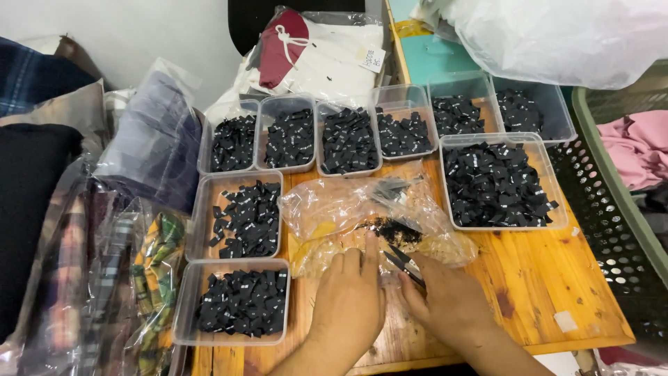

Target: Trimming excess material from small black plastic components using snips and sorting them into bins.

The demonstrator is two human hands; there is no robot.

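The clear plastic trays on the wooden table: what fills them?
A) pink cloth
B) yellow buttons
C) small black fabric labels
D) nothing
C: each clear plastic tray holds a heap of small black fabric labels, and both hands work at a clear plastic bag on the wooden table.
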